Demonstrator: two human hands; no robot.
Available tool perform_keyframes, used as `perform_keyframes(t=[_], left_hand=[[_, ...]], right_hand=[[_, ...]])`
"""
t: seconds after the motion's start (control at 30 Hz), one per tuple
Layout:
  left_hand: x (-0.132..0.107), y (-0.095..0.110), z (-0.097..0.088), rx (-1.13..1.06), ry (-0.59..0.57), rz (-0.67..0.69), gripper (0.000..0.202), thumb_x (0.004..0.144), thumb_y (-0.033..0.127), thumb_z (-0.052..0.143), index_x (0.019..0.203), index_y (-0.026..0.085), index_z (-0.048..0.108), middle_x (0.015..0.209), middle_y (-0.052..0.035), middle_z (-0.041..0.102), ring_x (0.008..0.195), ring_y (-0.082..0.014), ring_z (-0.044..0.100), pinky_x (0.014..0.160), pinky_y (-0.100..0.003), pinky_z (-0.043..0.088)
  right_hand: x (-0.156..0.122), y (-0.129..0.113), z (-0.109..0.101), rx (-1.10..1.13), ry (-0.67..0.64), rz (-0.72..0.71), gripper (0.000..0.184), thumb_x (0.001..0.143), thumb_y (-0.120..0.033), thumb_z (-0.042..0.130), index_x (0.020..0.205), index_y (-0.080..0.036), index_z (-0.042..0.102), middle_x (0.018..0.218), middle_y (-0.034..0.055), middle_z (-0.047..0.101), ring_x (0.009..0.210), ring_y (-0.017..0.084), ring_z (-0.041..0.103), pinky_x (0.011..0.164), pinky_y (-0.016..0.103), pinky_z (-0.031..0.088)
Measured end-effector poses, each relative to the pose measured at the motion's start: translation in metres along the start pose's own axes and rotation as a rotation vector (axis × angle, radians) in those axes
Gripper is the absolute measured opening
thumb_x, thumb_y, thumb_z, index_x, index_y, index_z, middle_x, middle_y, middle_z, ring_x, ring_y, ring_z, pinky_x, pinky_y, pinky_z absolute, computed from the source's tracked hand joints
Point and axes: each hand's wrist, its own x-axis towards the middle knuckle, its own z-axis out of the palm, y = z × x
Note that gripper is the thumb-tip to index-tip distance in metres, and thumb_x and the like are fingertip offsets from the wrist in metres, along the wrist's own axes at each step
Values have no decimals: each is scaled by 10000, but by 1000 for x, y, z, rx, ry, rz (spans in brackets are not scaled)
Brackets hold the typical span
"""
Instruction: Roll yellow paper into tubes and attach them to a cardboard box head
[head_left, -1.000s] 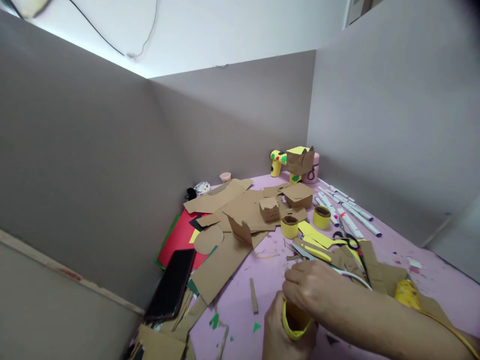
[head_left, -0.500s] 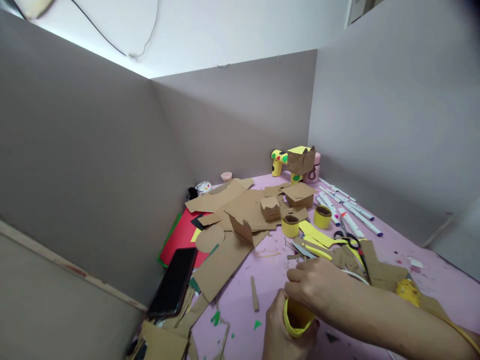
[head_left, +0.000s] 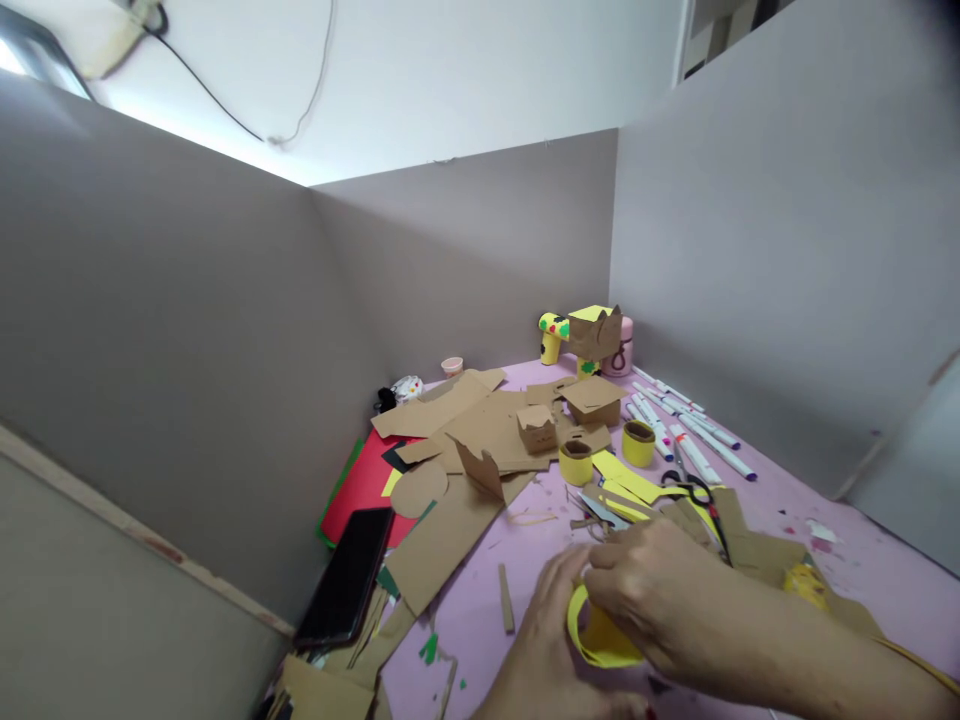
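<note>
At the near edge of the table, my left hand (head_left: 551, 650) is wrapped around a yellow paper-covered tube (head_left: 613, 650), its open end tilted up toward me. My right hand (head_left: 637, 580) bends over the tube's far rim, fingers curled and closed on the yellow paper there; the fingertips are partly hidden. Just beyond my right hand lie a pair of scissors with bright blades (head_left: 600, 510) and yellow paper strips (head_left: 626, 478). Two short yellow rings with brown insides stand farther back, a left ring (head_left: 576, 468) and a right ring (head_left: 638, 447).
Cut cardboard sheets (head_left: 450, 540) cover the left and middle of the table. A black phone (head_left: 346, 575) lies at the left. Dark-handled scissors (head_left: 694, 490) and several markers (head_left: 712, 440) lie at the right. Small cardboard boxes (head_left: 594, 402) stand behind; grey panels (head_left: 480, 250) enclose the table.
My left hand has shifted its grip, with fingers now reaching up beside the tube's rim. More yellow shows inside the tube. My right hand has moved slightly right and down. The view has tilted up a little.
</note>
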Motion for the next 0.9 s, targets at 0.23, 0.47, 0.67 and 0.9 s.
perform_keyframes(t=[0.23, 0.47, 0.67, 0.9], left_hand=[[1, 34, -17, 582, 542, 394, 317, 859, 171, 508, 1171, 201, 553, 1099, -93, 652, 1016, -227, 583, 875, -374, 432], [23, 37, 1, 870, 587, 469, 339, 936, 147, 328, 717, 191, 583, 584, 13, 622, 531, -156, 518, 587, -319, 318], [21, 30, -2, 998, 536, 401, 321, 889, 109, 384, 609, 203, 513, 521, 6, 543, 499, -180, 493, 549, -315, 314], [21, 16, -2, 1150, 389, 230, 244, 840, 101, 404, 652, 221, 503, 503, 3, 571, 479, -185, 576, 481, -287, 357]], right_hand=[[-6, -6, 1, -126, 375, 108, 95, 626, -109, 579, 591, -189, 615, 564, 35, 667, 437, 162, 520, 477, 323, 117], [-4, -12, 24, -176, 489, 208, 96, 588, -87, 594, 569, -181, 608, 519, 47, 643, 429, 169, 515, 480, 316, 125], [-4, -13, 17, -117, 309, 343, 94, 634, -86, 592, 652, -156, 653, 632, 91, 693, 551, 211, 615, 484, 313, 147], [12, -14, 16, -90, 147, 358, 174, 706, -35, 538, 773, -124, 672, 762, 139, 721, 655, 254, 680, 477, 312, 195]])
